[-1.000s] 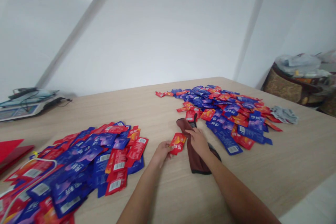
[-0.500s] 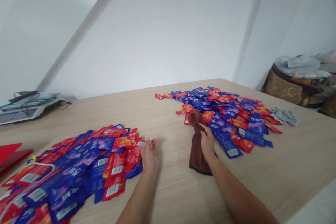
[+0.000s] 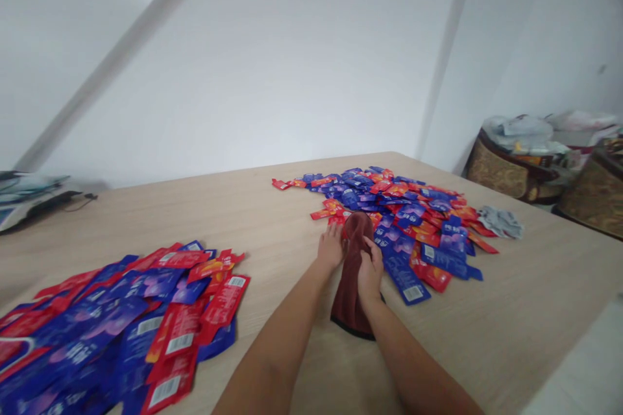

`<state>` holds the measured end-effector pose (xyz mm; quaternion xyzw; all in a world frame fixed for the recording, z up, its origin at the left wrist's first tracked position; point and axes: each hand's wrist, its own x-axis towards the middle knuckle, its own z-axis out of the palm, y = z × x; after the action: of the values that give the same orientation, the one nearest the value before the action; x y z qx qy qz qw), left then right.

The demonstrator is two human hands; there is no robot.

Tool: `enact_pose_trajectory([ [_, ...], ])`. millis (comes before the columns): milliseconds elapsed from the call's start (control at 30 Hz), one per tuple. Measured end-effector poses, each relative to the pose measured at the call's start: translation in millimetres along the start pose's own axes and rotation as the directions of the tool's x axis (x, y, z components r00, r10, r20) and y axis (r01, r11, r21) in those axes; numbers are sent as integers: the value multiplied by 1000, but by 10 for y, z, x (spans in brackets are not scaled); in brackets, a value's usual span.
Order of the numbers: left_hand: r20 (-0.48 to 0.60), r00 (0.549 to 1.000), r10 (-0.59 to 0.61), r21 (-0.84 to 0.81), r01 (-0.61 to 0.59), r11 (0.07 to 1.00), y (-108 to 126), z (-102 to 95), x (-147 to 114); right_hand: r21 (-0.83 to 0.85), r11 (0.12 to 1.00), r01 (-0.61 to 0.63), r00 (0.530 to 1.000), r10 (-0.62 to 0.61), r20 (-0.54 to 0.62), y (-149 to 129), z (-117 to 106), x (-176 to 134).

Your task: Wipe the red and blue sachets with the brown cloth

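Note:
My right hand [image 3: 370, 272] grips a brown cloth [image 3: 351, 292] with a dark edging, bunched and stretched lengthwise on the table. Just left of the cloth, my left hand [image 3: 331, 246] lies with its fingers stretched forward, their tips at a red packet [image 3: 339, 216] on the near left edge of the far pile. That pile of red and blue packets [image 3: 403, 204] spreads beyond and to the right of the cloth. A second pile of red and blue packets [image 3: 146, 285] lies at the left, apart from both hands.
The wooden table [image 3: 272, 233] runs back to a white wall. A grey crumpled cloth or glove [image 3: 501, 222] lies right of the far pile. A white device [image 3: 29, 207] with a cable sits at the far left. Patterned chairs [image 3: 496, 165] with plastic bags stand beyond the right edge.
My left hand has left the edge of the left pile and come over beside the brown cloth. My right hand still holds the cloth. The view has turned slightly right.

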<state>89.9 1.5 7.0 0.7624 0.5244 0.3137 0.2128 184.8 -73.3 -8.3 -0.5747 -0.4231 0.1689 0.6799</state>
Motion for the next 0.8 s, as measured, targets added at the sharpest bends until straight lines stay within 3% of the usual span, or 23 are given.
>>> enact_pose_trajectory([
  [133, 74, 997, 16, 118, -24, 993, -109, 46, -39, 78, 997, -4, 1000, 4, -6, 13, 0, 11],
  [300, 117, 990, 74, 339, -110, 934, -327, -305, -543, 59, 998, -11, 1000, 9, 23, -51, -19, 2],
  [400, 104, 988, 117, 249, -139, 958, -410, -576, -1016, 43, 998, 52, 998, -54, 41, -130, -37, -14],
  [500, 28, 992, 123, 45, -124, 991, -449, -768, -1470, 6, 985, 171, 964, -168, 207, -264, -23, -119],
  [567, -61, 996, 70, -43, -73, 996, -453, -833, -1676, -1, 959, 282, 871, -255, 421, -383, 14, -275],
  [633, -153, 988, 8, -23, -11, 1000, -446, -859, -1775, -7, 910, 414, 700, -314, 641, -507, 67, -480],
  [700, -201, 979, -10, 70, 24, 997, -438, -861, -1782, -47, 843, 536, 544, -302, 783, -610, 122, -677],
  [733, -205, 979, -1, 123, 26, 992, -432, -857, -1763, -82, 809, 581, 500, -275, 821, -647, 147, -753],
  [800, -187, 982, 24, 216, 18, 976, -414, -837, -1706, -169, 754, 635, 477, -211, 853, -686, 188, -838],
])
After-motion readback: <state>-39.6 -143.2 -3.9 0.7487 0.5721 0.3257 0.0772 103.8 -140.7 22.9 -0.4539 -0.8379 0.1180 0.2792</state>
